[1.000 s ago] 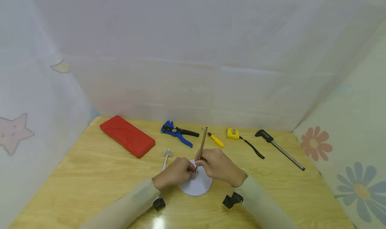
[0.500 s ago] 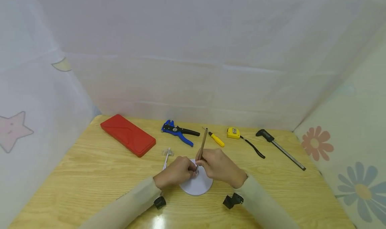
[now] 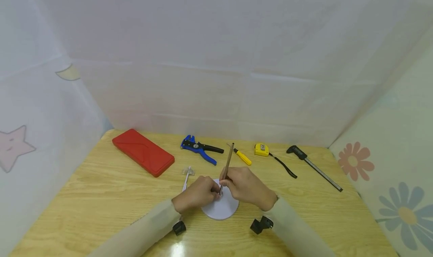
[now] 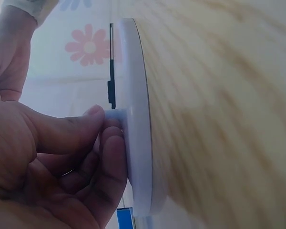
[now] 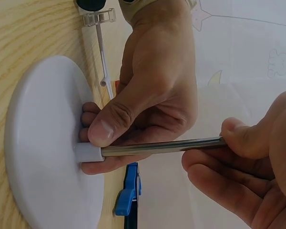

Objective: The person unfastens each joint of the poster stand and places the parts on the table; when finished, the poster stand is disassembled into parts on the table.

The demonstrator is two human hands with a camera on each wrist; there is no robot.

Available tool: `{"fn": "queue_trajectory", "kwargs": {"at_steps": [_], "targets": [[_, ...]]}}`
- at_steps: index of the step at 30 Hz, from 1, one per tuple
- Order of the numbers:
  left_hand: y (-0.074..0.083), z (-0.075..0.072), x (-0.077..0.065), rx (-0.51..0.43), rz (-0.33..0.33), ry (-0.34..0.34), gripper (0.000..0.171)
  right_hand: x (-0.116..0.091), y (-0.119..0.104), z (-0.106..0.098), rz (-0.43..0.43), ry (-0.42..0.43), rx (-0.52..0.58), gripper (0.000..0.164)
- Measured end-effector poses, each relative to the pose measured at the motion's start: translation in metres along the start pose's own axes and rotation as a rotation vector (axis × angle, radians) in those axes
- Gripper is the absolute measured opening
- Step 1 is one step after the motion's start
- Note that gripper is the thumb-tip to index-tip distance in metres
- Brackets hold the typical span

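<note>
A round white base (image 3: 221, 210) lies flat on the wooden table, with a short collar (image 5: 88, 152) standing up from its middle. A slim metal rod (image 3: 229, 157) rises from that collar, leaning slightly right in the head view. My left hand (image 3: 197, 193) pinches the collar between thumb and fingers, low against the base. Higher up, my right hand (image 3: 248, 187) grips the rod between thumb and curled fingers. In the right wrist view the rod's lower end meets the collar's mouth. Its upper end in that view is hidden behind the right fingers.
Left of the base lies a white stick with a clear clip (image 3: 188, 171). Along the back are a red case (image 3: 143, 151), blue-and-black wire strippers (image 3: 199, 148), a yellow screwdriver (image 3: 242, 157), a yellow tape measure (image 3: 261, 150) and a caliper (image 3: 321, 171). Fabric walls surround the table.
</note>
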State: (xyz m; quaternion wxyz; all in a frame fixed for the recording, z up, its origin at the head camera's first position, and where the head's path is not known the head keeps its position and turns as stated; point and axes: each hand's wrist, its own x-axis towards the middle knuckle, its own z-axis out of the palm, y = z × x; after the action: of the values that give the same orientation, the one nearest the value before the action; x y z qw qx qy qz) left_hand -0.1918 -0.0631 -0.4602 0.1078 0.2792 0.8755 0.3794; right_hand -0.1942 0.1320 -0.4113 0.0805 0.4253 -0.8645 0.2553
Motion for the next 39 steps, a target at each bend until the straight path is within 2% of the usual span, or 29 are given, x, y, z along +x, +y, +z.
{"fn": "queue_trajectory", "kwargs": {"at_steps": [14, 17, 23, 29, 34, 39], "targets": [[-0.0009, 0.0007, -0.0003, 0.011, -0.001, -0.008, 0.012, -0.0007, -0.0031, 0.0005, -0.014, 0.03, 0.003, 0.006], [-0.0007, 0.001, -0.0007, 0.002, 0.004, -0.009, 0.011, -0.0007, -0.0015, 0.0012, -0.005, 0.022, 0.0, 0.003], [-0.0012, 0.0016, -0.0007, -0.002, -0.005, -0.004, 0.01, -0.0005, -0.002, 0.0015, -0.015, -0.001, -0.029, 0.01], [-0.002, 0.0012, 0.0006, -0.004, -0.011, -0.006, 0.01, -0.0003, -0.0002, 0.0008, 0.001, 0.012, -0.018, 0.008], [-0.0023, 0.0007, 0.0004, 0.001, -0.007, -0.004, 0.01, -0.0005, -0.0019, 0.0014, -0.024, -0.001, -0.023, 0.007], [-0.0025, 0.0006, 0.0004, 0.003, -0.001, -0.009, 0.01, 0.0003, -0.0043, 0.0001, 0.006, 0.005, -0.016, 0.009]]}}
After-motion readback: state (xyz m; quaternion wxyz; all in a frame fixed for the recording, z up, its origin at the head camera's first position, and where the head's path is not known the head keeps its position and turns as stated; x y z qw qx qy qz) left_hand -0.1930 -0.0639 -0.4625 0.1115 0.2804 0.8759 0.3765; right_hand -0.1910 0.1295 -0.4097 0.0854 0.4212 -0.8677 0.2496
